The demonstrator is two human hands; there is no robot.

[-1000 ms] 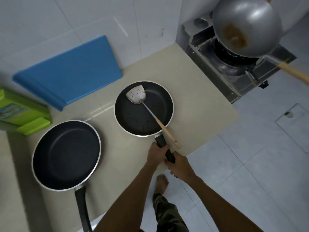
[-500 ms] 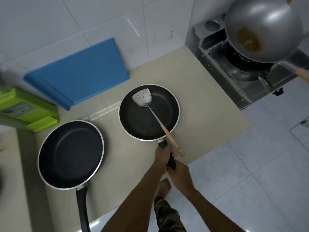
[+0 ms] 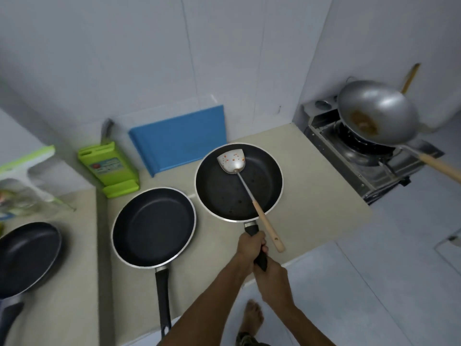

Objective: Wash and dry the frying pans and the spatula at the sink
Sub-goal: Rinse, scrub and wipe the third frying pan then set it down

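With both fists stacked on one black handle, the person grips the right frying pan point(image 3: 239, 182) at the counter's point(image 3: 311, 196) front edge. Right hand point(image 3: 273, 278) sits nearest the body, clenched round the handle end; left hand point(image 3: 250, 247) is clenched just ahead of it, closer to the pan bowl. A bare foot point(image 3: 253, 318) shows on the floor below the arms.

The pan bowl lies just beyond the hands, w/ dark specks inside. A metal spatula point(image 3: 245, 189) rests in it: blade, flecked w/ orange bits, near the far rim; wooden grip overhanging the near rim, just right of the left hand, not touched by either.

Left of that, a 2nd frying pan point(image 3: 153, 227) sits on the counter, handle pointing toward the person, untouched. Further left, on a separate counter section, a 3rd black pan point(image 3: 26, 257) is partly cut off by the frame edge.

Behind: green holder point(image 3: 109, 168), blue cutting board point(image 3: 180, 138) leaning on the tiled wall. Far right, a steel wok point(image 3: 379, 113) w/ brown residue sits on a gas stove point(image 3: 349, 156).
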